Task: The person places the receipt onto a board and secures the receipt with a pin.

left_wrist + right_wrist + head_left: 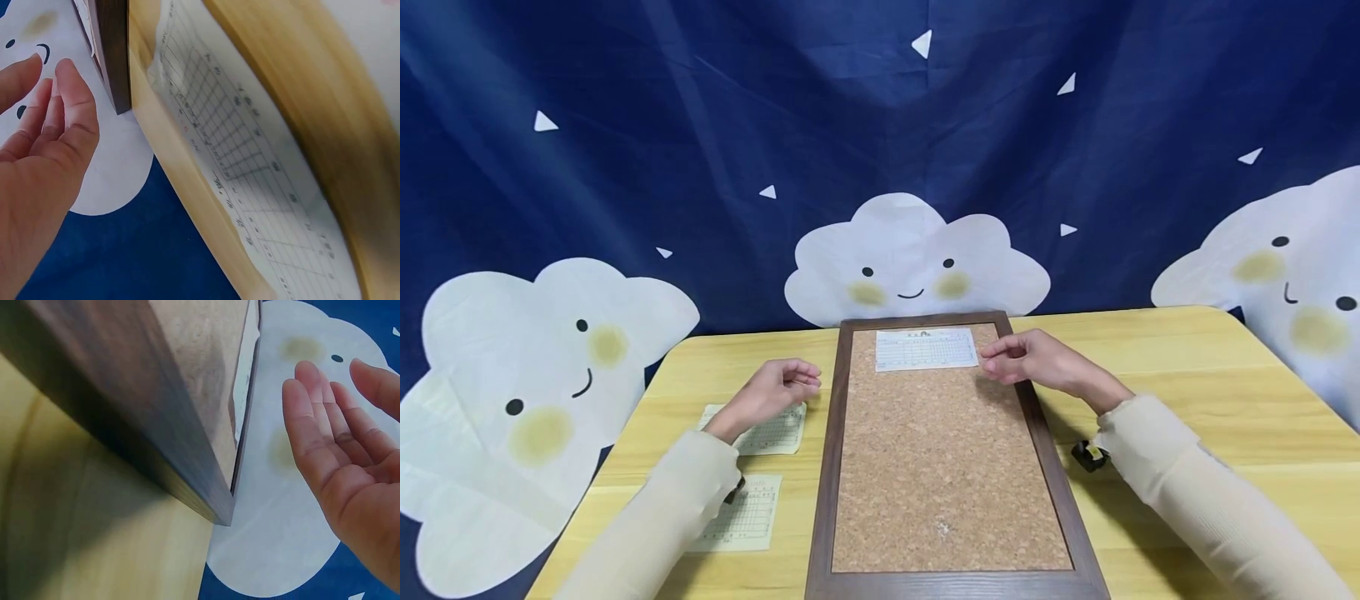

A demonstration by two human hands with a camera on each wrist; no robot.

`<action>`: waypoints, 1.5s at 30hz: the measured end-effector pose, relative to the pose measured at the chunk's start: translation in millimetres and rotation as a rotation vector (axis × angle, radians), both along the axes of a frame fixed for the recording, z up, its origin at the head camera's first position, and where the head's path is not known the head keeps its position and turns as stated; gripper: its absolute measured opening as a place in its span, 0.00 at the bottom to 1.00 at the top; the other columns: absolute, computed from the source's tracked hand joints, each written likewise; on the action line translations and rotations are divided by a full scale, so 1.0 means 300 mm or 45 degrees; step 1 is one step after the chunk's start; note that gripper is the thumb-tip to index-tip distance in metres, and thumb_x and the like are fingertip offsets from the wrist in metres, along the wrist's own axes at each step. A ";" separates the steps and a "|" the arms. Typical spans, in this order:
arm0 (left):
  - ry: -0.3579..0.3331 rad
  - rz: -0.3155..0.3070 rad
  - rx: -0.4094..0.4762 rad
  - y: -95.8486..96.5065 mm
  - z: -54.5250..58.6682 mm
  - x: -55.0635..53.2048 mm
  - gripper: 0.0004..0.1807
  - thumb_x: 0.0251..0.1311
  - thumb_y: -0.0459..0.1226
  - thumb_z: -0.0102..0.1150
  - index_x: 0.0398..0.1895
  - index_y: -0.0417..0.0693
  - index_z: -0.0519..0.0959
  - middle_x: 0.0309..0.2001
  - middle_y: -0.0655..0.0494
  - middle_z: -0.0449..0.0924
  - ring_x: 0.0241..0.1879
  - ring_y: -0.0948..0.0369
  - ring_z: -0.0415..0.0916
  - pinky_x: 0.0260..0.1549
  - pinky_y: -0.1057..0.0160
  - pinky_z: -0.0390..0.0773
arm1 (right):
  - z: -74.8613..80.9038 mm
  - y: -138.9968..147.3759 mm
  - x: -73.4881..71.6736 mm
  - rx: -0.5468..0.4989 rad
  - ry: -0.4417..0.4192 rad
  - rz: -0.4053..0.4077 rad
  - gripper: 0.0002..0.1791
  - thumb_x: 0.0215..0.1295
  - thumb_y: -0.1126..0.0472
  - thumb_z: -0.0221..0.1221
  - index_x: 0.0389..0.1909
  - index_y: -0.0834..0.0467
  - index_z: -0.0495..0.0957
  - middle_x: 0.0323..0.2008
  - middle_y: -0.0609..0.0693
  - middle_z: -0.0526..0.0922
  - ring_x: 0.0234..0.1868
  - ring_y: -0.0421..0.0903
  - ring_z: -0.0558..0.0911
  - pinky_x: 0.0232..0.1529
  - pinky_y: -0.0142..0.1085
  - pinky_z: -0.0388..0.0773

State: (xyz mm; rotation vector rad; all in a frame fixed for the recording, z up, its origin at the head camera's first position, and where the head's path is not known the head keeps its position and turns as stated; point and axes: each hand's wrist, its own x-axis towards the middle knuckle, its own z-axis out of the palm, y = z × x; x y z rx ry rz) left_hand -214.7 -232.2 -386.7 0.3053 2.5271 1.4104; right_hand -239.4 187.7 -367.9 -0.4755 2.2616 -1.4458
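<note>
A cork board [940,467] in a dark brown wooden frame lies on the table. Near its far edge is a white printed form [925,348] with a grid of lines. My right hand [1033,360] hovers over the board's right side, fingertips close to the form's right edge; in the right wrist view its fingers are loosely bent and hold nothing. To the left of the frame, my left hand [769,392] is above another printed form [782,432], its fingers relaxed and holding nothing. A further form [748,517] lies nearer, partly hidden by the left sleeve.
The pale wooden table [1187,375] extends on both sides of the board. Behind it hangs a dark blue curtain [865,108] with smiling white clouds. A small pale mark [943,529] shows low on the cork. A black wrist camera [1088,455] is under the right sleeve.
</note>
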 end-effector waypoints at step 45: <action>0.006 0.197 -0.212 -0.241 -0.038 0.109 0.19 0.62 0.33 0.67 0.54 0.32 0.80 0.49 0.44 0.83 0.46 0.54 0.80 0.40 0.68 0.79 | -0.086 0.124 0.148 -0.002 0.048 0.036 0.21 0.63 0.72 0.61 0.54 0.79 0.73 0.47 0.67 0.82 0.42 0.40 0.82 0.42 0.31 0.80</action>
